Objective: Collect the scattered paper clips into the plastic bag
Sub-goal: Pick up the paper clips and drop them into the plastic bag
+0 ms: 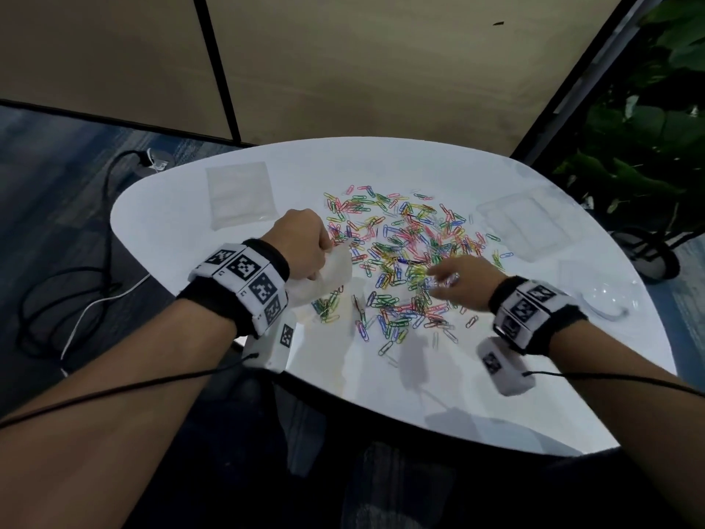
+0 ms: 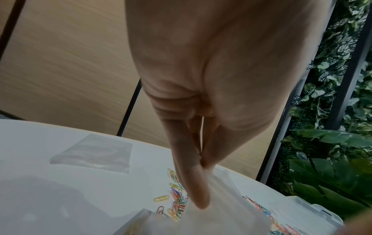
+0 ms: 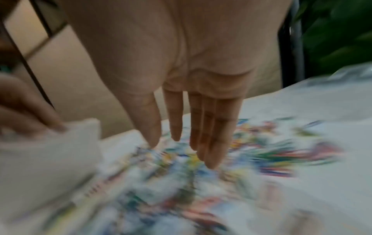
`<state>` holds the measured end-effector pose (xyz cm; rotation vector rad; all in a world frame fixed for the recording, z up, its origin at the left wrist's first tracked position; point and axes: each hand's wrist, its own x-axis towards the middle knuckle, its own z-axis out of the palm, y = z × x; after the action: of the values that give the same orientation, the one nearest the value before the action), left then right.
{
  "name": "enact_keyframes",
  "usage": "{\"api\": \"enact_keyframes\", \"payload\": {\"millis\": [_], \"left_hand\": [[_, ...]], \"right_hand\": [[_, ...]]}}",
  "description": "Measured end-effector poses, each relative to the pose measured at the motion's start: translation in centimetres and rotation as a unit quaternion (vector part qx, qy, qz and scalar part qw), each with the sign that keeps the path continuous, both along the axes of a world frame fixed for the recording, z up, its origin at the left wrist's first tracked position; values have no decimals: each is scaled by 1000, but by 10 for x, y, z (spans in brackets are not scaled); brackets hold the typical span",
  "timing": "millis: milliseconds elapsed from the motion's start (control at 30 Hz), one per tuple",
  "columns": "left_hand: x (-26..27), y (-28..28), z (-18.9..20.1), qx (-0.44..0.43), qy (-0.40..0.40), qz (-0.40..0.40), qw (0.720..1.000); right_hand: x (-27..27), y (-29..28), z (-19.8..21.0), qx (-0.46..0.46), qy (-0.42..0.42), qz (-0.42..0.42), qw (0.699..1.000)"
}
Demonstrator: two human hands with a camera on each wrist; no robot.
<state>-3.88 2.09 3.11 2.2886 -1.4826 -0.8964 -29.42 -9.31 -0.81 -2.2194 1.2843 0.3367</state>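
Pinching translucent plastic bag (image 1: 332,274): left hand (image 1: 301,248) | right hand (image 1: 463,278) fingers straight | multicoloured paper clips (image 1: 404,253)

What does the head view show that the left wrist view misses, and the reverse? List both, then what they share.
Only the head view: the right hand with fingers spread over the paper clips, both marker wristbands, and the floor cables.

Only the left wrist view: up close, the left hand's thumb and fingers pinching the plastic bag.

Both: the left hand holding that bag, the white table, a spare flat bag, a clear box and the plants.
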Motion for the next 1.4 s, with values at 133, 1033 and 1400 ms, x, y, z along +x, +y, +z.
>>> {"api": "enact_keyframes", "payload": {"millis": [133,1033,1400], "left_hand": [[-8,1,6,7,-11,-18,1000],[-8,-5,-6,35,-42,-65,996],[-13,-7,-6,22,-8,-46,999]], "right_hand": [[-61,7,-25,5,89,-34,995],[15,20,-51,-101,-46,-22,994],[64,25,28,405,-464,-356,703]]}}
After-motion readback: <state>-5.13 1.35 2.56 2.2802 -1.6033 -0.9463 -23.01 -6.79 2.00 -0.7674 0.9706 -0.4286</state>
